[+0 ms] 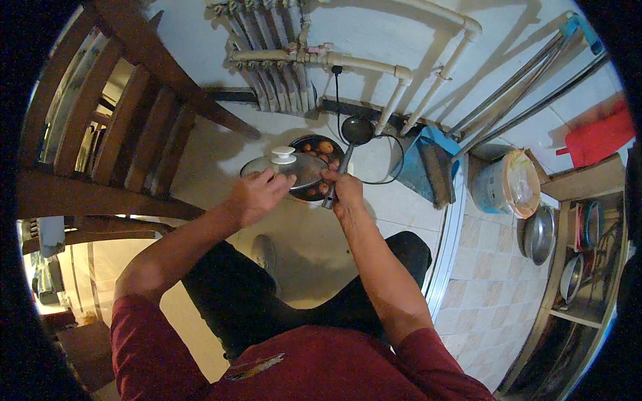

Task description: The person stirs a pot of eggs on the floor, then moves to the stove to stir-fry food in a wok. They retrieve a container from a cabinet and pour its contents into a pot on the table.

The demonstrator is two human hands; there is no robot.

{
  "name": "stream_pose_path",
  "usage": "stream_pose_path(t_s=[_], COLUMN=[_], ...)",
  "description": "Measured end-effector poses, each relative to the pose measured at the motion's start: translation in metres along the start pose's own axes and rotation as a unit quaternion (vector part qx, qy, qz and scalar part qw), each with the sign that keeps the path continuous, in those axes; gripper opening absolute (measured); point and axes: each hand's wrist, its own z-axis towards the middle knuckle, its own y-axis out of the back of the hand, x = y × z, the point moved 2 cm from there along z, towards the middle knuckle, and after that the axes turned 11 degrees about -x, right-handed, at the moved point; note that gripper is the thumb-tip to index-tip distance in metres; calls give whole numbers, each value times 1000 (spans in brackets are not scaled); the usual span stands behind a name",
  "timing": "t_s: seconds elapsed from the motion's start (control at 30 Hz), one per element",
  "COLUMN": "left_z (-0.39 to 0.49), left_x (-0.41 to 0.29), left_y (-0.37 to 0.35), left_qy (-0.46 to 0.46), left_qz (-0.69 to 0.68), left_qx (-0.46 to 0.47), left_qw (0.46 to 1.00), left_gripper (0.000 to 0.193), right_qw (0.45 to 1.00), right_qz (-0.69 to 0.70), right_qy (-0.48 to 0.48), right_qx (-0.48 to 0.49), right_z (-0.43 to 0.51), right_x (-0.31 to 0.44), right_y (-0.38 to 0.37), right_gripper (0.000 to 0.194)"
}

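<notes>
My left hand [261, 195] grips the near edge of a glass lid [306, 169] with a white knob [283, 155]. The lid is held over the left part of a round dark pot [305, 196] on the floor. Several rounded orange-brown pieces of food [326, 147] show inside; the lid partly covers them. In my right hand [349, 190] is the handle of a dark ladle [358, 129], its bowl pointing away from me beyond the pot's right rim. My right thumb is close to the lid's right edge; whether it touches is unclear.
A black cable [401, 168] runs from the wall and loops right of the pot. Behind are a radiator [281, 85] and pipes [366, 64]. A wooden chair [115, 125] stands left. At right are a blue dustpan [419, 163], a lidded bucket [494, 185] and a metal basin [539, 235].
</notes>
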Motion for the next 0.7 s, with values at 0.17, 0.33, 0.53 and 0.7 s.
stream_pose_path(t_s=[0.17,0.33,0.53,0.7], left_z=[3,25,16,-3], left_x=[1,37,55,93], left_y=[-14,-60,-130,-136], left_qy=[247,434,427,471], left_qz=[-120,-257,-345,-298], left_qx=[52,30,75,20], left_qw=[960,863,832,830], left_gripper=[63,77,54,57], right_qw=[996,988,964,731], right_qz=[-92,-148,-244,-512], right_qy=[16,40,104,442], right_qx=[-2,-9,27,-87], right_z=[20,20,26,18], right_x=[0,0,-9,-8], right_y=[14,15,31,65], right_gripper=[27,29,25,26])
